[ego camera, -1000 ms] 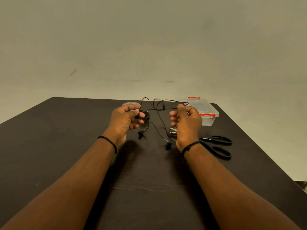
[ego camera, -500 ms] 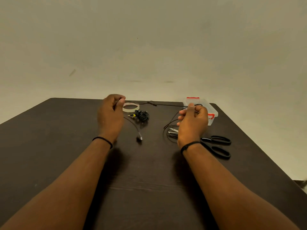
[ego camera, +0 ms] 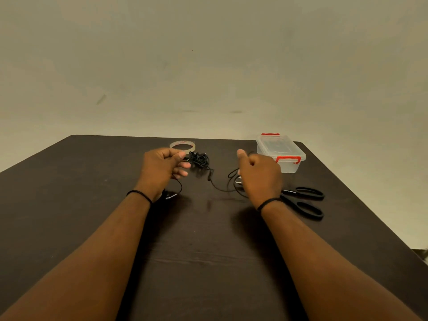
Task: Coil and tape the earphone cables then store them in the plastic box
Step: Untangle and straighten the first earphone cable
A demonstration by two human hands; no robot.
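Left hand (ego camera: 162,167) pinches a thin black cable (ego camera: 217,187); right hand (ego camera: 259,174), fingers curled with thumb raised, holds its other end, exact grip hidden. Table (ego camera: 92,181) lies beneath. Closed plastic box (ego camera: 281,151) sits beyond the right hand, scissors (ego camera: 305,202) just right, tape roll (ego camera: 183,145) and tangled earphones (ego camera: 199,159) beyond the left.

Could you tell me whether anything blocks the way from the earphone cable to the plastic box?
The plastic box has its lid on, red latches in place, so it must be opened first. On the table, the right hand lies between the loose earphone cable and the box.
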